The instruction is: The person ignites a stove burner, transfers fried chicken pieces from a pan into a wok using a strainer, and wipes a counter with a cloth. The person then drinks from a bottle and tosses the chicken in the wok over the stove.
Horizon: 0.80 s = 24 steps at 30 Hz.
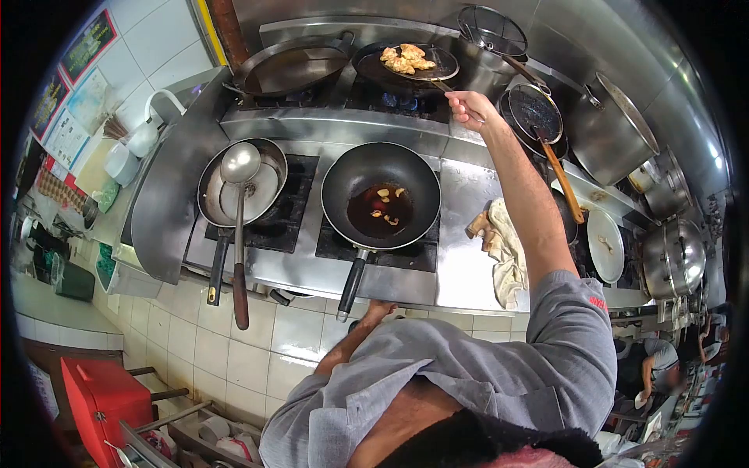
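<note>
Gripping a round metal skimmer (442, 65) by its thin handle (442, 85) in right hand (466, 108), over black rear wok (368, 67); likely front-heavy with loose golden food pieces (409, 58). With left hand (381, 310) near front edge of steel stove (462, 261), hold impossible to tell.

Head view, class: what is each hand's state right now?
Right hand: closed, holding a round dark metal skimmer.
Left hand: at the silver steel stove; grip cannot be told.

1. The stove's front edge (406, 290) hides the left hand's (380, 310) fingertips from me.
2. The right hand (466, 108) covers part of the skimmer handle (442, 85).
3. I can't read the wall posters' (87, 45) tiny lettering.
4. A distant person's (660, 352) pale object (641, 400) is indistinct.
</note>
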{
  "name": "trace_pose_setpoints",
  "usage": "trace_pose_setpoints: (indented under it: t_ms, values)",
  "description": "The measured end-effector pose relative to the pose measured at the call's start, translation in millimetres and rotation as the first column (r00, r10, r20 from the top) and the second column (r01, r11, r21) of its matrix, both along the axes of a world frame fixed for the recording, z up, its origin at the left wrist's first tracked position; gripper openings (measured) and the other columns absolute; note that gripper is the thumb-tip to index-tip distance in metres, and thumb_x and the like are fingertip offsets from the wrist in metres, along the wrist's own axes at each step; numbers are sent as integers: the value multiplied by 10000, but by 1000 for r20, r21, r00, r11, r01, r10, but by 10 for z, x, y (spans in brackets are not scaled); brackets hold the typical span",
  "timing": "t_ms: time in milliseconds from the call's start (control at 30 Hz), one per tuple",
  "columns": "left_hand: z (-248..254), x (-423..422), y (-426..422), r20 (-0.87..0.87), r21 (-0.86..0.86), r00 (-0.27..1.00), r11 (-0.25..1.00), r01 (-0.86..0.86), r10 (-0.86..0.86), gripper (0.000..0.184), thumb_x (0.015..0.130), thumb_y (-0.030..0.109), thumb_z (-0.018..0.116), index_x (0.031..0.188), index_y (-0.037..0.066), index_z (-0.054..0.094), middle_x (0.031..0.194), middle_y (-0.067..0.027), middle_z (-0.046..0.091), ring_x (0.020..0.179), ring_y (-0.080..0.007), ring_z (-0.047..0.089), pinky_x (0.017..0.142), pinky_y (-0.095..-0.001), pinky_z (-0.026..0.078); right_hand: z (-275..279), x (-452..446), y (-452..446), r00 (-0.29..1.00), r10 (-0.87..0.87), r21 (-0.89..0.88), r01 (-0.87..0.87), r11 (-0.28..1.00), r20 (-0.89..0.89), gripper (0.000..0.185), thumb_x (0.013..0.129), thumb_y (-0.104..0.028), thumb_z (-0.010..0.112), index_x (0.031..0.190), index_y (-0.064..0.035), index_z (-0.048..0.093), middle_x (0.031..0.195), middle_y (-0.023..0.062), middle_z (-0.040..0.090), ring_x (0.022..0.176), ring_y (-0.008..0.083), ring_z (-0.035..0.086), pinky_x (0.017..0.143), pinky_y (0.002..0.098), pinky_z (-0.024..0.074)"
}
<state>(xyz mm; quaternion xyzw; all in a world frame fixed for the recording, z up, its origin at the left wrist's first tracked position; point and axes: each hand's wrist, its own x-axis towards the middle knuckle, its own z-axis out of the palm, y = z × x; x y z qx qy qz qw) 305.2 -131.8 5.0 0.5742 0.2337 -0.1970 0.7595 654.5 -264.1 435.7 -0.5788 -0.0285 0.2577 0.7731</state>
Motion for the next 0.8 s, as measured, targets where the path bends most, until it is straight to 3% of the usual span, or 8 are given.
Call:
trace_pose_setpoints:
  t_ms: [133, 200, 433, 533, 633, 733, 800]
  values:
    - [26, -2, 4, 13, 10, 1000, 1000, 2, -3, 116, 807, 167, 580, 851, 63, 556, 670, -21, 562, 552, -91, 534, 454, -217, 453, -23, 21, -25, 1000, -3, -3, 3, 1000, -3, 56, 848, -68, 464, 824, -22, 444, 568, -27, 423, 386, 29, 322, 300, 173, 226]
    - [31, 3, 28, -26, 48, 995, 994, 94, -93, 149, 849, 192, 518, 929, 68, 538, 798, -36, 575, 675, -128, 575, 535, -244, 473, -31, 21, -37, 1000, -4, 5, 4, 1000, -2, 53, 847, -66, 464, 829, -20, 445, 569, -27, 423, 386, 30, 320, 301, 174, 227]
    - [274, -11, 31, -36, 91, 992, 988, 127, -124, 187, 856, 213, 508, 962, 62, 539, 847, -35, 572, 709, -128, 578, 579, -248, 480, -60, -6, -59, 1000, -27, -13, 27, 1000, 15, 50, 844, -61, 464, 850, -14, 449, 566, -27, 424, 383, 32, 319, 304, 174, 228]
    - [311, -6, 49, -77, 51, 994, 995, 85, -81, 207, 848, 217, 523, 984, 60, 529, 887, -35, 566, 741, -131, 571, 612, -261, 479, -77, -17, -69, 999, -28, -8, 28, 1000, 16, 58, 843, -69, 470, 835, -14, 453, 559, -26, 424, 378, 36, 320, 305, 172, 226]
    - [272, -46, 161, -80, 5, 978, 981, 195, -194, 230, 837, 207, 544, 1009, 56, 516, 934, -40, 558, 775, -140, 561, 653, -279, 477, -116, -4, -76, 1000, -15, 10, 15, 1000, 26, 74, 843, -79, 476, 818, -13, 457, 554, -25, 424, 376, 36, 321, 304, 171, 224]
    - [486, -228, 245, -42, -3, 983, 984, 179, -179, 326, 803, 266, 593, 1036, 57, 505, 944, -41, 559, 801, -147, 554, 679, -296, 470, -133, -23, -105, 1000, 23, 43, -23, 999, 7, 78, 842, -76, 477, 803, -11, 460, 555, -25, 425, 377, 36, 326, 302, 174, 226]
    - [576, -309, 371, -60, 165, 987, 974, 154, -146, 543, 710, 417, 652, 1051, 10, 534, 905, -85, 587, 798, -160, 566, 684, -315, 462, -130, -58, -123, 1000, 26, 49, -27, 998, 16, 72, 835, -68, 475, 798, -8, 464, 558, -13, 441, 386, 45, 342, 310, 182, 236]
